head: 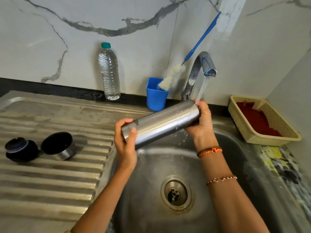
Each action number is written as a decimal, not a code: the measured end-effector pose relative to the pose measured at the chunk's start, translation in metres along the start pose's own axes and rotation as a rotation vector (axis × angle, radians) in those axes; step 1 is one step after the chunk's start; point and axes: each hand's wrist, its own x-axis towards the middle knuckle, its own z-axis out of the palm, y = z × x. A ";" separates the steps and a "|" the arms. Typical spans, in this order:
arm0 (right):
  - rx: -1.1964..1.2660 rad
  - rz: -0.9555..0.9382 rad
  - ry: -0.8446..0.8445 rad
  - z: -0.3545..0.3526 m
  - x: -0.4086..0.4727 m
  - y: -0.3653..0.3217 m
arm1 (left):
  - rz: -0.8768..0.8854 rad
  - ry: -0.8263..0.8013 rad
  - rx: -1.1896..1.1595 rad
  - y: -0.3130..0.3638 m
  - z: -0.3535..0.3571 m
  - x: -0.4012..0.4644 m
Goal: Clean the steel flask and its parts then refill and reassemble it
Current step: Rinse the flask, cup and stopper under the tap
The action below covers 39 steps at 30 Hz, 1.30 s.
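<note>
The steel flask is being held nearly level over the back edge of the sink, slanting up toward the tap. Its lower end is being gripped by the left hand, fingers curled over the top and thumb pressed along the near side. Its upper end is being cupped by the right hand, fingers wrapped round the rim, so it cannot be told whether that end is the mouth or the base. Water is being run from the tap onto the upper end, just where the right fingers are curling, and drops are being scattered into the basin below.

The flask's two loose parts are being left on the ribbed drainboard near its left edge: a black stopper and, just beside it, a steel-rimmed cap tilted on the ridges. A bottle brush is being kept in a blue cup at the back edge, near a plastic water bottle.

The chief risk is being posed by the wet, smooth steel: if either grip is loosened while the body is being turned under the stream, it is likely to slide out and strike the basin. Water hitting the outside may be splashed over the rim. The tilted cap may be set rolling toward the sink if the drainboard is jolted.
</note>
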 end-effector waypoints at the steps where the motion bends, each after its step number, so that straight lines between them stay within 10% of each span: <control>1: 0.002 -0.063 -0.132 -0.002 -0.003 -0.008 | -0.376 0.051 -0.072 0.002 0.001 0.006; 3: 0.003 -0.179 -0.371 -0.002 -0.008 -0.015 | -1.126 -0.038 -0.247 0.000 -0.005 0.010; 5: 0.019 -0.170 -0.403 -0.001 -0.004 -0.010 | -1.382 -0.069 -0.299 0.000 -0.011 0.004; 7: 0.019 -0.095 -0.184 0.001 0.001 0.001 | -1.316 -0.018 -0.308 0.006 -0.008 -0.009; 12: 0.058 0.003 0.253 0.004 0.007 0.011 | -0.412 0.002 -0.038 0.014 0.013 -0.008; 19: -0.189 -0.121 -0.134 0.014 -0.018 -0.020 | -1.231 0.009 -0.201 0.009 0.005 0.016; 24: 0.045 -0.057 0.073 -0.001 -0.003 -0.015 | -0.757 0.016 -0.134 0.012 0.022 -0.008; 32: 0.328 -0.274 0.494 -0.043 -0.015 -0.050 | -0.143 -0.494 -0.136 0.013 0.085 0.026; 39: 0.561 -0.412 0.560 -0.081 -0.033 -0.057 | -0.815 -0.729 0.227 0.035 0.147 0.052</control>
